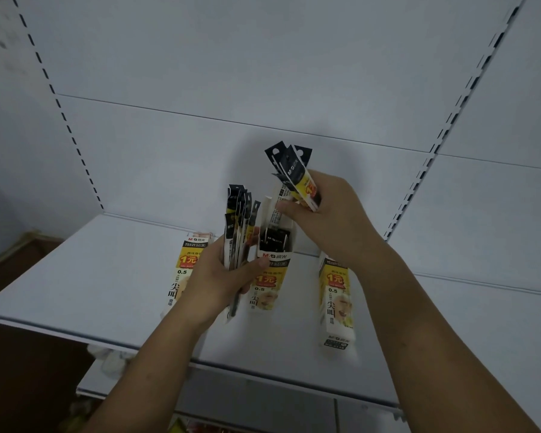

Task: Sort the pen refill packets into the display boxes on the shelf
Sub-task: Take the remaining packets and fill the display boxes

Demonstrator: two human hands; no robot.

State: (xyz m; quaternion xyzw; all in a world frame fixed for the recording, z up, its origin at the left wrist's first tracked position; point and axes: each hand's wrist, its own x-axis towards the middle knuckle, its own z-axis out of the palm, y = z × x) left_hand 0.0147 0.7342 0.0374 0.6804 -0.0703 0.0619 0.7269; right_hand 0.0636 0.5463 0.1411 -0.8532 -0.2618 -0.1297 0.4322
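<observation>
Currently the right hand (328, 220) is gripping a small fan of slim black, yellow and white pen refill packets (297, 176), its fingers curled round their lower ends. It is holding them tilted just above the open top of the middle white-and-yellow cardboard display box (270, 276). Inside that box, more black-topped packets (274, 239) are standing upright. Just left of the box, the left hand (219, 282) is clutching a larger bundle of the same packets (239, 226), black hang-tab ends pointing up, its thumb reaching to the box's front rim. Farther left, a second matching display box (185, 264) is sitting partly hidden behind that hand. To the right of the middle box, a third one (336, 304) is sitting apart from it. All three are resting on a pale grey metal shelf (91, 276), in front of a grey back panel (200, 89) with slotted uprights.
</observation>
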